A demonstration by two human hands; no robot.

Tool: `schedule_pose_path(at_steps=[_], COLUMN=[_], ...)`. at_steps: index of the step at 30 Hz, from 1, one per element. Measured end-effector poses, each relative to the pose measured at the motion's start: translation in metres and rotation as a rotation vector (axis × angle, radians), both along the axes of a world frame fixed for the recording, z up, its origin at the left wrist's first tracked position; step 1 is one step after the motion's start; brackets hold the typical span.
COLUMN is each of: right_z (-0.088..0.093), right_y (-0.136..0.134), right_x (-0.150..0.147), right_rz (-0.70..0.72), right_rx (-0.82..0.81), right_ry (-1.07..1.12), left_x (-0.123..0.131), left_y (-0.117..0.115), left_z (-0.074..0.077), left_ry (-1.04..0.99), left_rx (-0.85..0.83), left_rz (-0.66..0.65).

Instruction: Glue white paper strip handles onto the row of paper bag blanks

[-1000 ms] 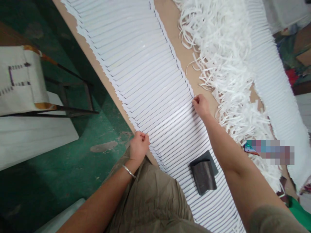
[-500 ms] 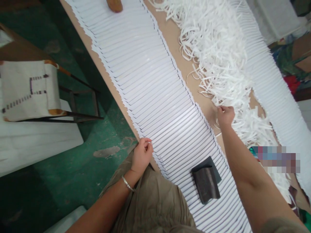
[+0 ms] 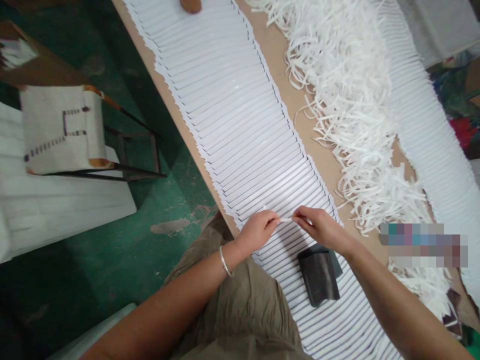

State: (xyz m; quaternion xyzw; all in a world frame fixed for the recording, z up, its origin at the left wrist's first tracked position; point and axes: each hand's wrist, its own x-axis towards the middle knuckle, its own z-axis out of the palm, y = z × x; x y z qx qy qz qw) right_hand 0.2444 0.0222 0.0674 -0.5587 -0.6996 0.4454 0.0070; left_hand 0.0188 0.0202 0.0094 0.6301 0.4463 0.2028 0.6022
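A long fan of overlapping white sheets (image 3: 240, 115) runs along the wooden table (image 3: 277, 70). My left hand (image 3: 257, 231) and my right hand (image 3: 320, 227) meet over the near part of the sheets. Each pinches one end of a short white strip (image 3: 285, 219) stretched between the fingertips. A dark folded cloth (image 3: 318, 272) lies on the sheets just below my right wrist.
A heap of loose white strips (image 3: 348, 95) covers the table to the right, with another fanned row of white sheets (image 3: 431, 125) beyond it. A brown object (image 3: 190, 5) rests at the far end. A metal-framed stool (image 3: 75, 135) stands on the green floor at left.
My right hand has come back from the strip heap to the sheets. My left hand moved in from the table edge. Both now pinch a short strip together.
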Motion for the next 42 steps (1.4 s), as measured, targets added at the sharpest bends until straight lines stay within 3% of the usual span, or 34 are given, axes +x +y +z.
schedule_pose_path(at_steps=[6, 12, 23, 35, 42], right_z=[-0.031, -0.052, -0.079, -0.092, -0.105], right_y=[0.035, 0.065, 0.119, 0.143, 0.147], right_x=[0.027, 0.035, 0.054, 0.051, 0.044], right_rz=[-0.092, -0.167, -0.422, -0.486, -0.603], right_rx=[-0.010, 0.018, 0.072, 0.225, 0.292], right_ry=[-0.020, -0.072, -0.047, -0.095, -0.057], left_x=[-0.069, -0.093, -0.089, -0.081, -0.080], left_y=[-0.010, -0.014, -0.002, -0.001, -0.003], left_z=[-0.025, -0.040, -0.061, -0.070, -0.071], left_ry=[0.074, 0.101, 0.370, 0.480, 0.509], left_rx=[-0.282, -0.337, -0.207, -0.139, -0.109], left_rz=[0.280, 0.433, 0.632, 0.614, 0.611])
